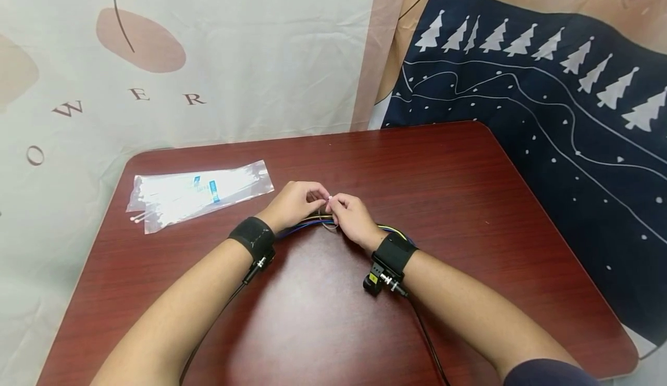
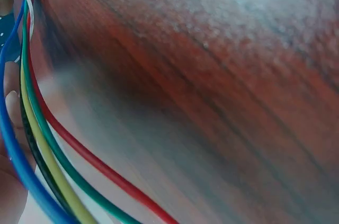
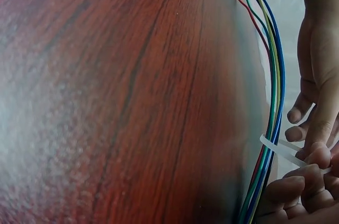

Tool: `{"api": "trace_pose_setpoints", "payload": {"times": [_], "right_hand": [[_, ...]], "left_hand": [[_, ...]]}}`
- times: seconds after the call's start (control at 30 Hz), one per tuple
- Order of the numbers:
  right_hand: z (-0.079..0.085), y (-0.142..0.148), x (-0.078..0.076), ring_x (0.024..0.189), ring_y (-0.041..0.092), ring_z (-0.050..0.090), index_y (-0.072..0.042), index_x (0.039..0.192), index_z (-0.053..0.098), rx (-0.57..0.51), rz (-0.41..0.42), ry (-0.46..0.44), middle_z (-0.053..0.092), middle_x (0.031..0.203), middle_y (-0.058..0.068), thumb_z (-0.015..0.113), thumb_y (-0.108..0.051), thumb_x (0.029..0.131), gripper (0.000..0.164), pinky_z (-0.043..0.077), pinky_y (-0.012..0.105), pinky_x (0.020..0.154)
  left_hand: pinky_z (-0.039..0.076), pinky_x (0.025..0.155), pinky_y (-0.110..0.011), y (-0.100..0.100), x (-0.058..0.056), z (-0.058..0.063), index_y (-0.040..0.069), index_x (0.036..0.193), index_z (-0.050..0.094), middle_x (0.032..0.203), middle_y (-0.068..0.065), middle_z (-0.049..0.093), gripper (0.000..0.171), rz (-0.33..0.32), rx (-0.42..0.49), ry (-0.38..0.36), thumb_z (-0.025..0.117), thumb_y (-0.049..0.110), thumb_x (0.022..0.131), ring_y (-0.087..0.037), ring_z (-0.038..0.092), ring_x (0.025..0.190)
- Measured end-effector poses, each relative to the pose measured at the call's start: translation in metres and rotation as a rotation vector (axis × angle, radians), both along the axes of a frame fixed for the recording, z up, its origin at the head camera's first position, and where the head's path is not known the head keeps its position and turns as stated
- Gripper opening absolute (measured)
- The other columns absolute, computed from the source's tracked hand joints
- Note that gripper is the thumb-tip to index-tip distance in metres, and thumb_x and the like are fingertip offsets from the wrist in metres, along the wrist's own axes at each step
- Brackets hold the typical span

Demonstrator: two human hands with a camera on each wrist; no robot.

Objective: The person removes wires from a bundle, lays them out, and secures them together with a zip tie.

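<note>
A bundle of thin coloured wires [image 3: 274,86], red, green, yellow, blue and black, lies in a curve across the table beneath both hands. Around it passes a white cable tie [image 3: 283,151] in a loose loop, wider than the bundle. My left hand [image 1: 296,203] pinches the tie at its closing end between thumb and index finger. Opposite it, my right hand [image 1: 355,217] pinches the tie too, the fingertips of both hands meeting just beyond the wires. In the left wrist view the tie's loop [image 2: 30,9] shows as a pale arc over the wires [image 2: 39,123].
Clear plastic bags of white cable ties [image 1: 200,192] lie at the left on the dark red table [image 1: 443,166]. Pale fabric [image 1: 271,56] hangs behind it, and a navy cloth with white trees [image 1: 531,102] at the right. A cable runs from each wrist strap.
</note>
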State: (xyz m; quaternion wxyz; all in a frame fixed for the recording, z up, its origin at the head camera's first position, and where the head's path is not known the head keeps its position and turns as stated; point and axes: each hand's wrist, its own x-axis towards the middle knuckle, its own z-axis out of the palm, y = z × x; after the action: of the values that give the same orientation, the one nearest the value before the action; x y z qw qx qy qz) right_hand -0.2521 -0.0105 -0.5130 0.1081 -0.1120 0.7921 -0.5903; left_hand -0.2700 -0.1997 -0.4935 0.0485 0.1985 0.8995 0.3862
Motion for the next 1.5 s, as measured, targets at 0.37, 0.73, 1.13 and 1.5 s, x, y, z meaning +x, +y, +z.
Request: {"api": "trace_pose_setpoints", "payload": {"times": [0.37,0.73,1.13,1.5], "right_hand": [[0.000,-0.001,0.000,0.062,0.007,0.046,0.007,0.097,0.069,0.019,0.011,-0.015,0.049,0.065,-0.006,0.050,-0.009,0.112,0.029,0.038,0.022,0.066],[0.002,-0.003,0.000,0.060,0.007,0.042,0.009,0.092,0.066,0.016,-0.004,-0.045,0.047,0.064,-0.007,0.051,-0.011,0.113,0.032,0.034,0.021,0.061],[0.000,-0.003,-0.002,0.060,0.008,0.043,0.008,0.092,0.067,0.053,0.018,-0.058,0.047,0.064,-0.007,0.052,-0.013,0.113,0.033,0.035,0.022,0.061],[0.001,0.001,-0.002,0.051,0.007,0.052,0.007,0.096,0.073,0.029,0.051,-0.077,0.061,0.062,0.000,0.054,-0.013,0.110,0.031,0.043,0.020,0.053]], "left_hand": [[0.063,0.090,-0.038,0.001,0.000,-0.001,0.005,0.111,0.080,0.101,-0.010,0.084,0.009,0.017,0.023,-0.020,0.074,0.007,0.104,-0.022,0.080,0.096],[0.063,0.088,-0.042,0.007,0.006,-0.005,0.006,0.123,0.070,0.099,-0.009,0.085,0.022,0.016,-0.064,0.144,0.075,0.003,0.102,-0.024,0.082,0.096],[0.063,0.083,-0.040,0.009,0.007,-0.004,0.005,0.122,0.070,0.097,-0.010,0.085,0.022,-0.016,-0.081,0.211,0.074,0.000,0.101,-0.023,0.082,0.091],[0.062,0.093,-0.039,-0.001,0.003,0.007,0.009,0.106,0.079,0.102,-0.006,0.086,0.009,-0.010,-0.021,0.005,0.071,0.014,0.104,-0.020,0.081,0.100]]}}
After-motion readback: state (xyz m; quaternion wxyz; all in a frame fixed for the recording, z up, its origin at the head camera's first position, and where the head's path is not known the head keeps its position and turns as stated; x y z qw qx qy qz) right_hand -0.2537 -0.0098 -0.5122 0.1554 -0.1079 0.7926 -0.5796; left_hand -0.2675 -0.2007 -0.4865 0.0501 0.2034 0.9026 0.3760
